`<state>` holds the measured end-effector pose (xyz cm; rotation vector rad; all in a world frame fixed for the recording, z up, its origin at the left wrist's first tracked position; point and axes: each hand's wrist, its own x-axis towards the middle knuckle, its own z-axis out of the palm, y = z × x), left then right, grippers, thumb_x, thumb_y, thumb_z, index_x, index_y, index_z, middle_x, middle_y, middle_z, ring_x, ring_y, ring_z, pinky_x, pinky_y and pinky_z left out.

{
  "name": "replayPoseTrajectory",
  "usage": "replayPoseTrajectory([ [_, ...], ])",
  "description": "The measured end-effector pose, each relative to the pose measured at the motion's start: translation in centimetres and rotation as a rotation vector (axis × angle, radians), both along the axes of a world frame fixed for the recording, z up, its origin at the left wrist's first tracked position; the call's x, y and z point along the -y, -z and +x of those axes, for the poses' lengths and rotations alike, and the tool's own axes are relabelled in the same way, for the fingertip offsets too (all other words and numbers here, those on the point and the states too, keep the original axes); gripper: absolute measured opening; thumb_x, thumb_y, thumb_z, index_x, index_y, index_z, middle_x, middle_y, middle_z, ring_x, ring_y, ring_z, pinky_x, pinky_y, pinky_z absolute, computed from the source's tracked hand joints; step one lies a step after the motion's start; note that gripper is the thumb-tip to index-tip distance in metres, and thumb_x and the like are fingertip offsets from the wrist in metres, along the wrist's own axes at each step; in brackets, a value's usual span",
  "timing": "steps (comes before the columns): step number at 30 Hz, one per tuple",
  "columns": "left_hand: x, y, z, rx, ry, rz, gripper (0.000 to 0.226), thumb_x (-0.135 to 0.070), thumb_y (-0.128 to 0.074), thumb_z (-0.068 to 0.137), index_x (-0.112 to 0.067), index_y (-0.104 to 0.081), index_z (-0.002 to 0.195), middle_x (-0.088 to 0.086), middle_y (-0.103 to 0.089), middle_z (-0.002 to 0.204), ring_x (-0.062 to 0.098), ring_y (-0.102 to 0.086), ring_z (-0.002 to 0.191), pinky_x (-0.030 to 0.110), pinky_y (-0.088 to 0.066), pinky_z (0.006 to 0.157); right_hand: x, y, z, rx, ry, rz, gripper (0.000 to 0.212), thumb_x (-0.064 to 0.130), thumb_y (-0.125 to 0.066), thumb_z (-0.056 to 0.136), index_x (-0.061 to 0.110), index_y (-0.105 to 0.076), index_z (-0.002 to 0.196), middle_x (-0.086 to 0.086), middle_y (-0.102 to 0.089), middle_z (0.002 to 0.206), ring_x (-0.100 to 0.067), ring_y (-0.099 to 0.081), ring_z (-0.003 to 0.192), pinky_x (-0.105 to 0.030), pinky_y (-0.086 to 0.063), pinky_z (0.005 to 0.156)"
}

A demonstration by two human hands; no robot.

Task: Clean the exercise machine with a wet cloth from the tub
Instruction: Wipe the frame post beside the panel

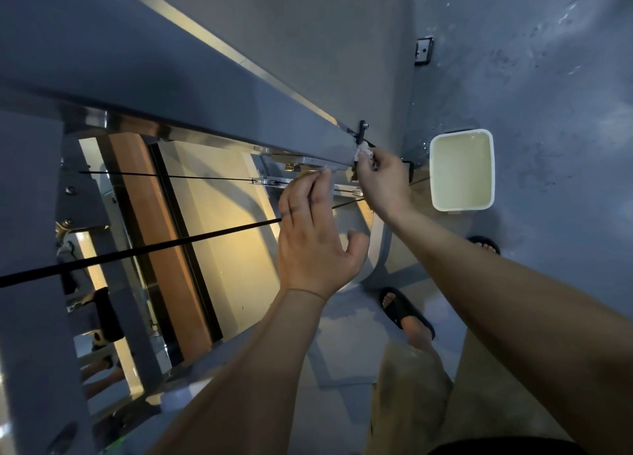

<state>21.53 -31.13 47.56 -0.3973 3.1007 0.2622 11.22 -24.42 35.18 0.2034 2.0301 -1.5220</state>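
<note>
Speckled grey floor (548, 77); mirror (222, 232) reflecting warm yellow light.

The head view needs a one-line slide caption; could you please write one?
Right hand presses a white cloth to the end of the grey machine beam; left hand reaches beside it, tub on floor.

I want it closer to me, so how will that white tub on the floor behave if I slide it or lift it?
Probably heavy for its size: the tub looks filled close to the rim with pale liquid. Likely to slosh over if pushed quickly. The floor beside it looks splashed, so it may slide easily.
</note>
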Motion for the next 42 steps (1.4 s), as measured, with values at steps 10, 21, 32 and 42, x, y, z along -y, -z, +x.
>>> replayPoseTrajectory([
  [10,0.0,0.1,0.2,0.028,-0.013,-0.016,0.086,-0.032,-0.072,0.072,0.005,-0.045,0.145,0.022,-0.045,0.141,0.034,-0.040,0.135,0.047,-0.044,0.109,0.4,1.3,0.6,-0.013,0.025,-0.008,0.042,0.041,-0.043,0.105,0.011,-0.064,0.084,-0.006,-0.066,0.076,-0.022,-0.063,0.073,-0.035,-0.046,0.063],
  [21,0.0,0.0,0.0,-0.039,0.025,-0.014,0.083,-0.027,-0.072,0.071,0.008,-0.047,0.142,0.016,-0.040,0.139,0.032,-0.039,0.134,0.049,-0.041,0.112,0.9,2.7,0.2,-0.051,0.031,0.040,0.044,0.040,-0.038,0.108,0.015,-0.061,0.081,-0.002,-0.064,0.074,-0.022,-0.061,0.073,-0.035,-0.042,0.063],
  [32,0.0,0.0,-0.1,-0.049,0.024,-0.031,0.077,-0.030,-0.065,0.076,0.007,-0.049,0.142,0.012,-0.037,0.139,0.034,-0.042,0.131,0.040,-0.036,0.117,0.9,2.9,2.3,-0.104,0.062,0.021,0.050,0.039,-0.038,0.109,0.011,-0.052,0.070,-0.004,-0.056,0.063,-0.019,-0.053,0.062,-0.035,-0.037,0.059],
  [42,0.1,0.2,-0.1,-0.065,0.030,-0.056,0.075,-0.028,-0.067,0.075,0.007,-0.050,0.140,0.012,-0.037,0.138,0.035,-0.043,0.129,0.039,-0.036,0.117,1.3,4.5,2.1,-0.041,0.077,0.009,0.048,0.036,-0.040,0.109,0.013,-0.048,0.068,0.000,-0.051,0.060,-0.011,-0.050,0.060,-0.031,-0.036,0.059],
])
